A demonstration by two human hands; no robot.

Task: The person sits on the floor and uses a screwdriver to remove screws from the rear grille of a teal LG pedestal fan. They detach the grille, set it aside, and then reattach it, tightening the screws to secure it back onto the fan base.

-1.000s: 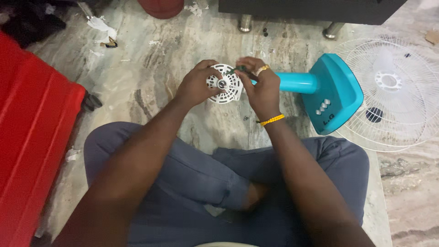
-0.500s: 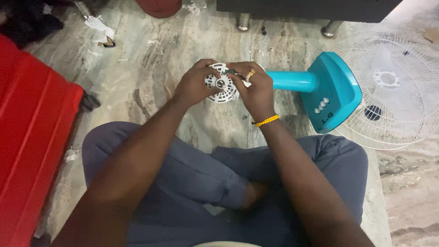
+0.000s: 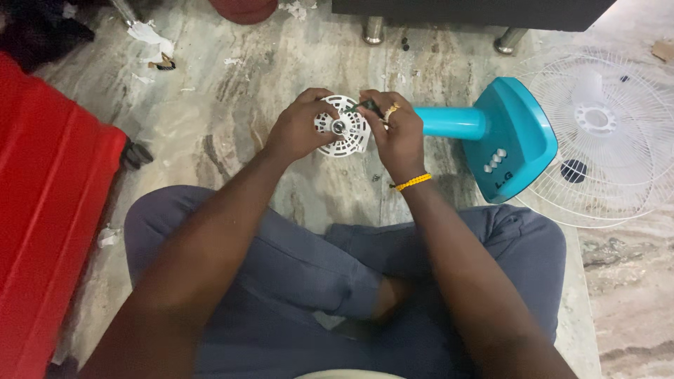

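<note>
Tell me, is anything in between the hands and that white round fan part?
No, nothing visible is. The left hand grips the white round fan part on its left edge, and the right hand touches its right edge while pinching a small dark tool at its top.

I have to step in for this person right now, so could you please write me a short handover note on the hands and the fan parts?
Left hand: grips the left edge of the white round motor cover, holding it up over the marble floor.
Right hand: pinches a small dark-handled tool against the cover's upper right edge.
Teal fan stand: lying on its side to the right, its pole pointing toward the hands.
White wire fan guard: flat on the floor beyond the stand.
Done: guard is off and lies apart.
Left: the cover is in hand; whether its fasteners are in or out cannot be seen.
</note>
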